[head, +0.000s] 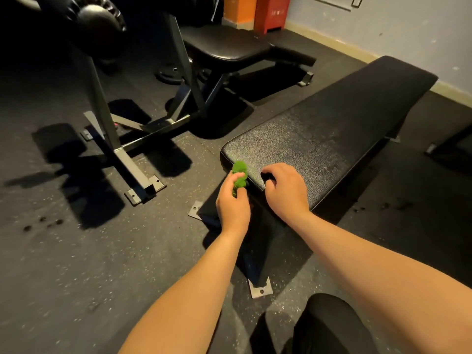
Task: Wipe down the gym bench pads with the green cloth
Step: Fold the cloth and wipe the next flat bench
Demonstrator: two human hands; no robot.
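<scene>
Two benches stand on the speckled rubber floor (63, 264). The nearer flat bench pad (332, 134) runs from the centre of the view toward 2 o'clock. Its textured black cover shines at the near end, and its far end falls into shadow. A steel rack (115, 149) occupies 10 o'clock, with its upper part cut off by the frame edge. A second bench (224, 47) sits at 12 o'clock.

A red cabinet (272, 11), at 1 o'clock against the wall, carries pale markings that we find too small to read.

The right hand (286, 190) rests on the near end of the pad with its fingers curled under and nothing visible in them. The left hand (232, 208), at 9 o'clock from the right, grips the green cloth (240, 175). The cloth is bunched and touches the pad's near left corner.

A bolted foot plate (260, 290) shows at 6 o'clock; the frame above it is lost in shadow.
</scene>
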